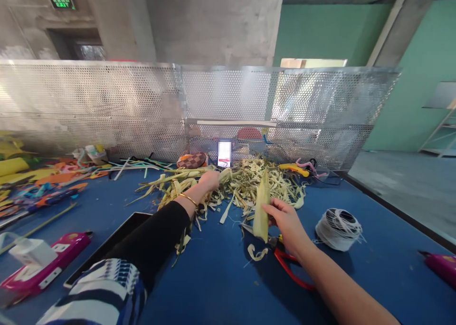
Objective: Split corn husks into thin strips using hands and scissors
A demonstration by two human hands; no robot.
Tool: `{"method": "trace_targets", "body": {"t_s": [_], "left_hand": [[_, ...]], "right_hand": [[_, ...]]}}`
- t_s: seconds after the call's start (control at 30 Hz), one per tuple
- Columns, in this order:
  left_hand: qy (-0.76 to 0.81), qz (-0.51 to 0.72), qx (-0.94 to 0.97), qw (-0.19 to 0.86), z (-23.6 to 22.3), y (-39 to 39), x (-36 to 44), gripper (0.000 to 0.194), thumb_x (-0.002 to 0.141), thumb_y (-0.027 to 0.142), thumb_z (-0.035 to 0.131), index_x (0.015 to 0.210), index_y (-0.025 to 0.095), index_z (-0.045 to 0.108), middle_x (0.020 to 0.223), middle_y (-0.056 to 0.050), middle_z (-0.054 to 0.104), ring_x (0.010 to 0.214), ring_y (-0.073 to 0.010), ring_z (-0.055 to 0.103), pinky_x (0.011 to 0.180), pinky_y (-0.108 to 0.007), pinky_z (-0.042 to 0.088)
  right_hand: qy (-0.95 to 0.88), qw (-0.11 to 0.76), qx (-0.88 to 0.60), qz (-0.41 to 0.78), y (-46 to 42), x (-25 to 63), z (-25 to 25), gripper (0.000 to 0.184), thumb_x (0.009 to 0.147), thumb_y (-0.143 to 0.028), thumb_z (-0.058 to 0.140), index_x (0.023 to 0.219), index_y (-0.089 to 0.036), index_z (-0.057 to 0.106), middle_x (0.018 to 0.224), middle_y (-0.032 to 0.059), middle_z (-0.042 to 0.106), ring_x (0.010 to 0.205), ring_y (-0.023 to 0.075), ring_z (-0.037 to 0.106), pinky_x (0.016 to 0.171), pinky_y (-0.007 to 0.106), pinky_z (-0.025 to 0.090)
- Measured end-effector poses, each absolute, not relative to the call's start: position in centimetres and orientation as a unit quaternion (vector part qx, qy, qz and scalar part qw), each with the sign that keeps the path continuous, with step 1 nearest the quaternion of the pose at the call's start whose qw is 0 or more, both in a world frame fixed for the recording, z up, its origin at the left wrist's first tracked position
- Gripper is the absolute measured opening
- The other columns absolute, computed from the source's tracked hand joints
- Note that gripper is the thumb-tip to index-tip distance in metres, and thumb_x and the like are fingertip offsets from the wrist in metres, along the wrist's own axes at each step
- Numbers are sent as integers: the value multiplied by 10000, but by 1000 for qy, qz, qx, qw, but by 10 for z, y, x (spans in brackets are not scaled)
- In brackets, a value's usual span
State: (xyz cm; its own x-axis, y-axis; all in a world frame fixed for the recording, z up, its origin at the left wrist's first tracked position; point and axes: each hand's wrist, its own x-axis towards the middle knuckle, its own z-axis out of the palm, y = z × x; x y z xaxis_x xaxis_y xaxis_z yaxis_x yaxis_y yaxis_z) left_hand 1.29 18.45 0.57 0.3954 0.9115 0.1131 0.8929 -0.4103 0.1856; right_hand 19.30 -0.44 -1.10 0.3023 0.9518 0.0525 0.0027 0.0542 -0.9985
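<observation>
A long pale-green corn husk (261,206) stands nearly upright in my right hand (285,220), pinched between thumb and fingers. My left hand (209,180) reaches into the husk pile on the left (178,187), with its fingers curled at the base of a bundle of husk; what they grip, if anything, is hidden. Below the held husk lie red-handled scissors (285,268), their blades partly covered by it. A curled husk scrap (257,253) rests beside them. A heap of shredded husk strips (276,182) spreads behind my right hand.
To the right sits a ball of white string (338,229). A lit phone (224,153) stands at the back before a perforated metal screen (228,94). At left are a black tray (107,244), a magenta power strip (60,258) and coloured scraps (46,182). A yellow tool (295,169) lies behind.
</observation>
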Motion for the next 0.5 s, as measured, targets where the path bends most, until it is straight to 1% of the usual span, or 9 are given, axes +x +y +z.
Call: {"method": "trace_targets", "body": {"t_s": [0.07,0.13,0.17,0.23,0.3,0.37,0.43,0.5], "left_hand": [[537,113,835,35,15,187,9,323,876,328,546,1153,162,554,1134,-86,587,969,-201,593,814,-392,505],[512,139,847,19,27,187,5,282,858,214,511,1105,127,616,1023,-101,654,935,-236,617,780,-343,488],[489,149,859,13,34,186,3,283,841,171,486,1071,128,645,994,-92,672,932,-234,621,784,-323,477],[426,164,890,1,47,182,-3,319,807,108,453,1021,185,677,1055,-48,672,1027,-199,589,880,-289,435],[360,160,919,-7,54,178,-13,325,777,95,489,992,244,683,1167,-11,636,1166,-168,504,997,-286,355],[300,134,944,-14,56,174,-31,328,754,73,519,957,270,687,1224,1,610,1252,-153,425,1060,-299,281],[219,60,971,-80,53,172,-54,409,725,24,517,1024,261,665,1340,-34,531,1315,-174,357,1092,-351,224],[213,-8,970,-117,49,169,-78,512,680,-16,531,1094,265,636,1400,-46,474,1318,-187,362,1087,-367,226]], "right_hand": [[-430,590,-551,403,-4,194,-11,195,603,-371,640,600,-193,562,574,-22,539,547,127,474,480,236,378],[-431,592,-545,408,-4,194,-12,198,605,-374,638,591,-194,557,569,-28,528,545,123,465,481,236,374],[-432,592,-541,412,-5,194,-12,199,604,-375,639,588,-194,557,568,-31,524,542,121,461,479,236,372],[-435,593,-534,416,-5,193,-12,200,601,-374,644,589,-193,560,567,-35,523,537,117,457,475,234,366],[-434,591,-534,421,-6,192,-11,199,600,-372,651,600,-192,566,570,-34,530,543,119,464,478,233,365],[-430,585,-539,427,-7,191,-10,204,596,-370,658,601,-189,564,575,-29,537,557,123,477,484,232,364],[-430,577,-544,432,-8,190,-9,217,596,-375,660,589,-187,552,578,-23,540,564,125,480,491,232,365],[-434,568,-547,435,-8,189,-8,224,600,-381,657,592,-185,550,581,-19,543,563,123,476,496,234,366]]}}
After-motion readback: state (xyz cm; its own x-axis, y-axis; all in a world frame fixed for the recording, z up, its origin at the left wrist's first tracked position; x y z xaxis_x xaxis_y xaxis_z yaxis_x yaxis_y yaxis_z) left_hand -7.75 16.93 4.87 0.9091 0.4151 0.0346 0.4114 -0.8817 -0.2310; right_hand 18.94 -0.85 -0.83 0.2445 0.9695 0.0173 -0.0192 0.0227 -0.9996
